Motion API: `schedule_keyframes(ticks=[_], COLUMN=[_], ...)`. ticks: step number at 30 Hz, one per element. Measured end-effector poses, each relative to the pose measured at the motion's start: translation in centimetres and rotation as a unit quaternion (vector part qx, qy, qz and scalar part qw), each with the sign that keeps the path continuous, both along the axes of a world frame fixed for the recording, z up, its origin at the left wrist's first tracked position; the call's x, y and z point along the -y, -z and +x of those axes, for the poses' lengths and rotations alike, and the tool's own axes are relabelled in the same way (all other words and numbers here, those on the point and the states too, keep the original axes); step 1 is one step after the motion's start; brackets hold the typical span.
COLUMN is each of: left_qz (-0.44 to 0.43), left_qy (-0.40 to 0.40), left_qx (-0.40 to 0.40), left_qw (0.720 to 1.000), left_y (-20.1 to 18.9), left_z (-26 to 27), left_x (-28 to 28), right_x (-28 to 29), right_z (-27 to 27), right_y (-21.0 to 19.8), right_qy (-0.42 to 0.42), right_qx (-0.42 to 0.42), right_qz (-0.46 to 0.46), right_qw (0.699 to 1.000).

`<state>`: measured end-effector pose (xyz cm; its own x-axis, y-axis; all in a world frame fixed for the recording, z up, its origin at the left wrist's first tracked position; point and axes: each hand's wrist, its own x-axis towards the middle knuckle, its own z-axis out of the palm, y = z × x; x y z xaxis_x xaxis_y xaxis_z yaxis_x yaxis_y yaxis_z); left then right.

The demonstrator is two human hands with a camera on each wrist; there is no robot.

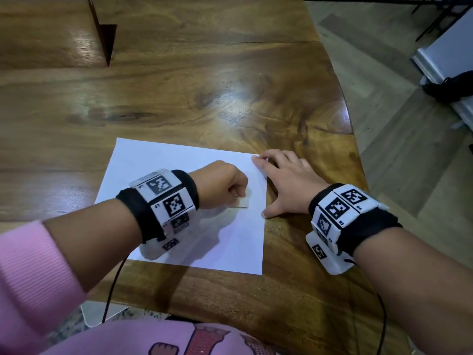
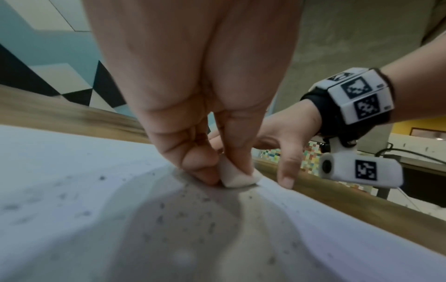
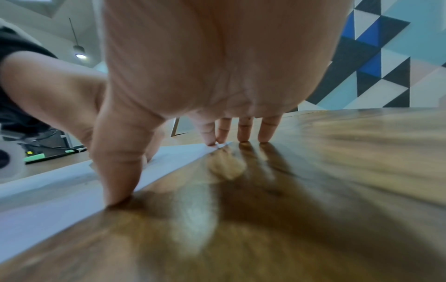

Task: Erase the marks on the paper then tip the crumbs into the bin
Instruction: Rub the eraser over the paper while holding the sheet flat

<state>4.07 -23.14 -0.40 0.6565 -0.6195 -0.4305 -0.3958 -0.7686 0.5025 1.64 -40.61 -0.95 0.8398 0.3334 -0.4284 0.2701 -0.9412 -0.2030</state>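
So the paper was lying flat on the wooden surface, close to the near right edge — plain white sheet, one short dark pencil line left that I could see in the head view, just beside the eraser. The left hand had its grip closed on that eraser, a small white block pinched between thumb and fingers with its bottom edge pressed onto the sheet. Wrist view showed dark crumbs scattered all over the paper near the rubbing spot. The right hand was open, fingers spread, holding nothing; thumb tip and forefinger touched the paper's right edge while the other fingers sat on the wood. My read: a single sheet like that is light and floppy, slides easily on a glossy top and wrinkles if you rub without pinning it, so the bracing hand matters. For the tipping part I'd lift it by two opposite edges and let it sag into a trough — grab one corner and the crumbs roll off. Didn't spot the bin anywhere in these views. Erasing looked nearly done, with that one line to go.
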Motion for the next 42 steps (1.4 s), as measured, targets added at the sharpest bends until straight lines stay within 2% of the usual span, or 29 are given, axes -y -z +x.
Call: schedule_keyframes(ticks=[7, 11, 13, 16, 19, 21, 23, 29, 31, 34, 36, 39, 42], left_qz=[0.004, -0.02, -0.024, -0.042, -0.042, 0.0, 0.023, -0.049, -0.052, -0.024, -0.018, -0.023, -0.013], left_qy=[-0.033, -0.122, -0.139, -0.143, -0.081, -0.002, 0.04, -0.086, -0.049, 0.051, 0.051, 0.017, 0.016], left_qx=[0.001, 0.068, 0.107, 0.098, 0.065, 0.032, 0.009, 0.102, 0.086, 0.017, -0.008, 0.0, 0.003], left_qw=[0.999, 0.99, 0.984, 0.984, 0.994, 0.999, 0.999, 0.99, 0.994, 0.998, 0.998, 1.0, 1.0], left_y=[-0.3, -0.6, -0.3, 0.2, 0.1, -0.1, -0.1, -0.2, 0.3, 0.5, 0.3, 0.1, 0.3], left_z=[0.2, 2.3, 2.8, 1.9, 0.0, -1.0, -0.8, 1.8, 0.5, -2.0, -2.1, -1.2, -1.1], left_x=[0.0, 1.4, 2.1, 2.0, 0.6, -0.2, -0.5, 2.3, 1.5, -0.5, -0.9, -0.7, -0.8], right_x=[0.0, -0.3, -0.4, -0.3, -0.2, -0.2, -0.2, -0.3, -0.3, -0.4, -0.5, -0.6, -0.6], right_z=[-1.4, -1.5, -1.4, -1.5, -1.6, -1.5, -1.6, -1.6, -1.6, -1.6, -1.6, -1.7, -1.8], right_y=[0.3, 0.3, 0.3, 0.3, 0.3, 0.3, 0.2, 0.1, 0.0, 0.1, 0.1, 0.1, 0.2], right_qy=[-0.008, -0.001, 0.002, 0.005, 0.001, 0.0, -0.004, -0.007, -0.005, -0.003, -0.003, -0.006, -0.004], right_qx=[-0.019, -0.017, -0.018, -0.02, -0.022, -0.026, -0.027, -0.022, -0.024, -0.027, -0.024, -0.014, -0.016], right_qz=[-0.03, -0.035, -0.038, -0.035, -0.037, -0.04, -0.042, -0.048, -0.046, -0.048, -0.05, -0.05, -0.047], right_qw=[0.999, 0.999, 0.999, 0.999, 0.999, 0.999, 0.999, 0.999, 0.999, 0.998, 0.998, 0.999, 0.999])
